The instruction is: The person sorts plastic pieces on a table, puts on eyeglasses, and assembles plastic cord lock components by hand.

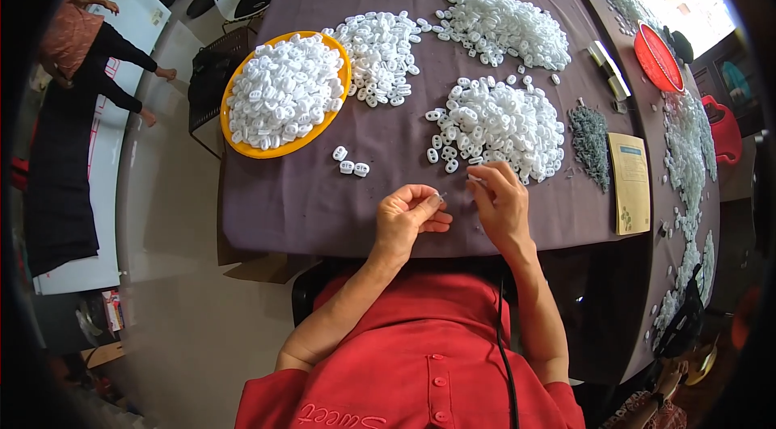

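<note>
2 hands, lower centre: left hand (412, 217) pinching 1 small greyish piece (442, 196); right hand (501, 199) half-curled, hold unclear. 1 white pile (513, 126), right of centre. Advisable: steady left pinch, piece's end exposed.

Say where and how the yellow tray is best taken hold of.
The yellow tray is probably best gripped by its rim, at left and lower right, coming from the near side: the rim shows bare around heaped white pieces, while a neighbouring pile crowds its upper right.
</note>
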A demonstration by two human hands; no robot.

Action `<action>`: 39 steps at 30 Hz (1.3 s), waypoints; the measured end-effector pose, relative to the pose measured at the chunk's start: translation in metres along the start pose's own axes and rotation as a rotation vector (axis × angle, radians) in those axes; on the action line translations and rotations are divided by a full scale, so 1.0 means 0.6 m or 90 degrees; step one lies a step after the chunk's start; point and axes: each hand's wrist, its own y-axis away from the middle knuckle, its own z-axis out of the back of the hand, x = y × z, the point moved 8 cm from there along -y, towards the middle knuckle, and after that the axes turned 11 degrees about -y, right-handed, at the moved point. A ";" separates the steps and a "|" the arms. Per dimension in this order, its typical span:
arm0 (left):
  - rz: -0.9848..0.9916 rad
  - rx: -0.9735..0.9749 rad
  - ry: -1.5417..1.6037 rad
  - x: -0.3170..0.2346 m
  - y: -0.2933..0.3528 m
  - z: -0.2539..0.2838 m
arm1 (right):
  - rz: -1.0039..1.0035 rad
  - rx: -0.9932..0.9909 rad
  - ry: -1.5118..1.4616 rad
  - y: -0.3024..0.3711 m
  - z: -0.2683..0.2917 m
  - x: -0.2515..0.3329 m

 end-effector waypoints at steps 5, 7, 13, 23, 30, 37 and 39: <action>-0.003 -0.020 0.033 -0.009 0.002 0.017 | 0.196 0.063 0.299 -0.027 -0.042 0.036; -0.001 -0.021 0.040 -0.010 0.001 0.022 | 0.193 0.090 0.310 -0.032 -0.051 0.034; 0.003 -0.020 0.047 -0.007 0.000 0.027 | 0.225 0.164 0.342 -0.046 -0.073 0.018; -0.014 -0.007 0.006 -0.013 0.005 0.013 | -0.207 0.033 -0.312 0.009 -0.045 -0.016; -0.033 0.003 -0.039 -0.010 0.006 -0.003 | -0.286 -0.017 -0.524 0.045 -0.051 -0.044; -0.041 0.002 -0.060 -0.012 0.008 -0.008 | -0.280 -0.054 -0.577 0.052 -0.049 -0.050; -0.051 -0.006 -0.075 -0.012 0.008 -0.007 | -0.280 -0.053 -0.577 0.052 -0.049 -0.053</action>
